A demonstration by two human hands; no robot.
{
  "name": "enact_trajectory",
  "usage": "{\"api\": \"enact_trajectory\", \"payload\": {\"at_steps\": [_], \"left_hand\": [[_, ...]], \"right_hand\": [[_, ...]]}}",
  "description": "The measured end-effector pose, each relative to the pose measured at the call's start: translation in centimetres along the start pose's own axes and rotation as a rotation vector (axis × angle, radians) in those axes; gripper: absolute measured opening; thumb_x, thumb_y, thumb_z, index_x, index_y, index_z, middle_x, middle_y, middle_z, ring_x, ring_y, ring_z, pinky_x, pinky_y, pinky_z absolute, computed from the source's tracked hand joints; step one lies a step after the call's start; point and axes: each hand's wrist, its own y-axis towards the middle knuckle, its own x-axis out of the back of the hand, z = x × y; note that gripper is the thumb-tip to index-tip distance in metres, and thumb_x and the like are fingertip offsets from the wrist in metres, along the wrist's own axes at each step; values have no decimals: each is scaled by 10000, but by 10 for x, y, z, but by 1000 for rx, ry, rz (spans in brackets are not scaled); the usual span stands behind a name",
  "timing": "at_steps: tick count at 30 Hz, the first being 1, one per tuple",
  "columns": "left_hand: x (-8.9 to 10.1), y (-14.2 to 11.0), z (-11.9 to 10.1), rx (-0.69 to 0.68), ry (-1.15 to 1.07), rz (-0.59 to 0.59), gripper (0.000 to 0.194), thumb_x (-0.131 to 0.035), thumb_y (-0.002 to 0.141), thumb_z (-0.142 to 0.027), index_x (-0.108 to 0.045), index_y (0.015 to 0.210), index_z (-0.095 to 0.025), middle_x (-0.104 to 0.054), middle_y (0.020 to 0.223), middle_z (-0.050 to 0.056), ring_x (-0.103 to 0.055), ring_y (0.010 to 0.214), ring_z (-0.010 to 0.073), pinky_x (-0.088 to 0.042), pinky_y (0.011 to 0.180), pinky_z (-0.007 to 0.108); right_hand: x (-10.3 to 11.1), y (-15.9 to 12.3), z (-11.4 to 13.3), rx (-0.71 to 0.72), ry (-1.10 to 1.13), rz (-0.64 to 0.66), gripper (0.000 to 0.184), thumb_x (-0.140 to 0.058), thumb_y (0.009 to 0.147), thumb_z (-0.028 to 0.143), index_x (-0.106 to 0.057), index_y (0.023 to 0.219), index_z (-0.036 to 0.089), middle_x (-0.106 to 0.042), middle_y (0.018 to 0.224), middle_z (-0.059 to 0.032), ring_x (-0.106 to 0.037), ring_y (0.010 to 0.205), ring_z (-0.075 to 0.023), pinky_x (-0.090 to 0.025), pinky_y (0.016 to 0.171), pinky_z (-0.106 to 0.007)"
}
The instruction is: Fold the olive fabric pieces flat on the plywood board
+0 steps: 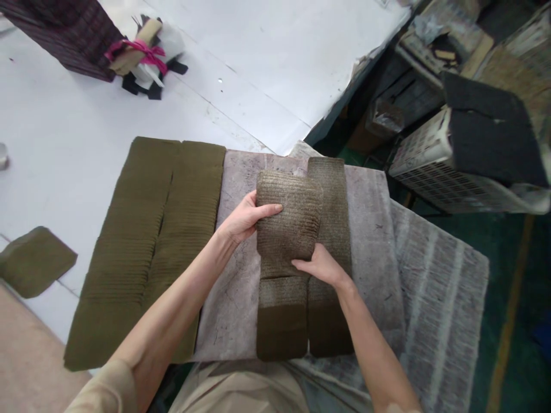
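Note:
A fanned stack of olive-brown fabric pieces (pixel 287 221), with pale speckled edges, is held between my two hands. My left hand (pixel 246 219) grips its left side, thumb on top and fingers underneath. At its lower right corner, my right hand (pixel 322 265) has the thumb on top and the other fingers mostly hidden below. Beneath and beside it, overlapping speckled pieces (pixel 330 218) lie in a column on a greyish board (pixel 370 229). Two long rows of overlapping olive fabric pieces (pixel 142 229) cover the board's left part.
One loose olive piece (pixel 41 261) lies on the white tabletop (pixel 258 63) at left. A dark plaid bundle (pixel 71 37) and scraps tied with pink ribbon (pixel 144 54) are at the back. A striped grey board (pixel 443 298) sticks out at right, near a white plastic crate (pixel 426 166).

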Motion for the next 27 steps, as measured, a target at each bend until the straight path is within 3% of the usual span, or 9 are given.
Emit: {"api": "enact_trajectory", "payload": {"at_steps": [3, 5, 7, 11, 16, 19, 21, 24, 27], "left_hand": [[-2, -7, -4, -22, -7, -7, 365, -770, 646, -241, -632, 971, -150, -718, 932, 58, -679, 808, 202, -539, 747, 310], [-3, -9, -4, -33, -14, -12, 357, -769, 647, -245, -632, 963, -150, -719, 925, 57, -680, 802, 201, -540, 740, 307], [-4, -12, -4, -38, -24, -15, 343, -765, 652, -243, -632, 954, -150, -720, 924, 57, -680, 792, 199, -539, 729, 304], [-6, -19, -7, -57, -41, -19, 343, -764, 652, -232, -631, 957, -148, -721, 923, 56, -680, 784, 199, -537, 720, 300], [-9, -29, -12, -68, -20, -29, 382, -769, 645, -265, -630, 981, -148, -720, 941, 60, -679, 809, 211, -539, 740, 313], [-10, -31, -12, -88, -22, -38, 390, -772, 639, -274, -632, 981, -148, -718, 940, 59, -678, 823, 212, -533, 763, 315], [-11, -31, -11, -106, -29, -34, 385, -771, 640, -272, -632, 976, -144, -717, 936, 60, -677, 829, 210, -528, 775, 312], [-13, -33, -12, -119, -40, -21, 373, -769, 644, -261, -631, 968, -140, -716, 927, 57, -677, 822, 203, -526, 774, 307], [-17, -37, -16, -127, -46, -18, 356, -768, 644, -262, -633, 953, -145, -716, 904, 50, -678, 793, 195, -530, 753, 301]], "right_hand": [[0, -11, 1, -23, 109, 145, 447, -708, 710, 283, -628, 1137, 179, -697, 1045, -39, -623, 1032, -221, -445, 989, -415], [0, -15, -3, -29, 122, 174, 522, -738, 679, 302, -606, 1168, 177, -678, 1099, -42, -597, 1086, -228, -425, 1011, -422], [-3, -17, -11, -26, 71, 109, 548, -754, 655, 286, -603, 1170, 177, -658, 1147, -51, -579, 1116, -239, -406, 1028, -434], [-15, -22, -19, -7, -74, -88, 419, -698, 696, 230, -640, 1106, 165, -671, 1116, -67, -597, 1083, -245, -401, 1027, -440], [-19, -39, -8, -42, 89, 112, 446, -700, 707, 250, -616, 1138, 173, -676, 1106, -44, -606, 1071, -224, -423, 1011, -412], [-18, -47, -11, -38, 104, 155, 507, -730, 686, 288, -599, 1163, 178, -649, 1166, -42, -577, 1117, -233, -409, 1023, -411], [-21, -50, -21, -41, 32, 98, 512, -747, 661, 280, -611, 1142, 172, -647, 1167, -53, -581, 1105, -251, -420, 1007, -420], [-29, -52, -34, -46, -119, -56, 362, -704, 684, 246, -661, 1027, 138, -686, 1055, -80, -618, 1010, -267, -446, 960, -431], [-36, -58, -36, -50, -76, -68, 293, -663, 711, 234, -670, 980, 120, -702, 961, -70, -638, 937, -243, -475, 909, -401]]}}
